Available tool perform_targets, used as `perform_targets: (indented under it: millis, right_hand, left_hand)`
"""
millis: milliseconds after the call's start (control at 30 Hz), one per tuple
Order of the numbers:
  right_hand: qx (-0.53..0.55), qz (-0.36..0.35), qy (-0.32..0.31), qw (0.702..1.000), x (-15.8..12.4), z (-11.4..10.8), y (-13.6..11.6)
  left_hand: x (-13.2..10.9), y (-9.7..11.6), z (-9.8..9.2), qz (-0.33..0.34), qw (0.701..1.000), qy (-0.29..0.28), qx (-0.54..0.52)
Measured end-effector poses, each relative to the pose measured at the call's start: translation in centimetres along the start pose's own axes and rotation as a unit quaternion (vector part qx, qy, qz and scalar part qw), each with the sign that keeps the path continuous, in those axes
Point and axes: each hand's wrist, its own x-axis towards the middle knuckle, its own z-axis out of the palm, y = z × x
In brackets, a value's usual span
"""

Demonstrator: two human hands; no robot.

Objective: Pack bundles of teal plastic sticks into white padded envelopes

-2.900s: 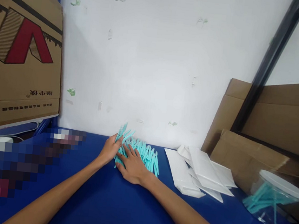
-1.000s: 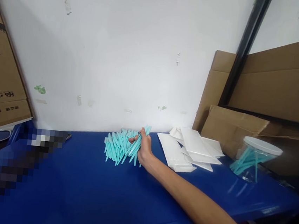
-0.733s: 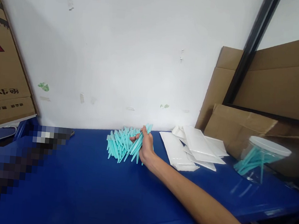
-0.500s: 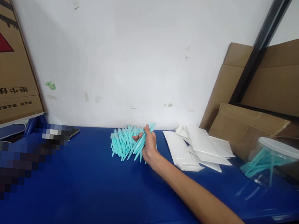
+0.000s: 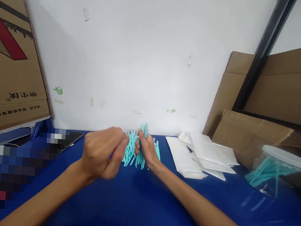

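Observation:
A heap of slim turquoise sticks (image 5: 129,153) with paler, wider tips lies on the blue table by the wall. My right hand (image 5: 148,150) is closed round a bunch of these sticks, held nearly upright at the right part of the heap. Closer to the camera, my left hand (image 5: 104,151) is curled, thumb against the fingers, and covers the heap's left part from view. Whatever the left fingers may hold is hidden.
White padded envelopes (image 5: 202,151) lie to the right of the heap. A clear jar with a white lid (image 5: 286,157) holds more turquoise sticks. Cardboard boxes (image 5: 19,61) flank the table (image 5: 136,204). A dark phone-like item (image 5: 72,139) lies at left.
My left hand has come into view from the lower left, in front of the heap. The right hand still grips its bunch, which now stands more upright. The view has shifted slightly.

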Motion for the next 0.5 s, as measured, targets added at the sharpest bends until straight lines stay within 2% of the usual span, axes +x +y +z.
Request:
perform_targets:
  millis: [67,133,233,400,500]
  right_hand:
    - [-0.076,-0.046,-0.021,0.996,-0.7,0.5,-0.6]
    - [-0.135,-0.078,-0.031,0.987,-1.4,1.1,-1.1]
    - [-0.175,-0.091,-0.042,0.979,-2.4,2.0,-1.2]
    - [-0.176,-0.086,-0.050,0.979,-3.5,2.8,-0.3]
    - [-0.180,-0.077,-0.064,0.978,-3.7,3.0,0.2]
  left_hand:
    - [0.3,-1.6,1.7,-0.030,0.998,0.041,-0.021]
    - [0.0,-3.3,3.5,-0.124,0.987,0.085,-0.062]
    - [-1.1,-4.6,5.3,-0.216,0.961,0.038,-0.166]
    - [-2.0,-2.7,5.0,-0.243,0.916,0.007,-0.319]
    - [-2.2,-1.6,4.3,-0.222,0.913,-0.052,-0.337]
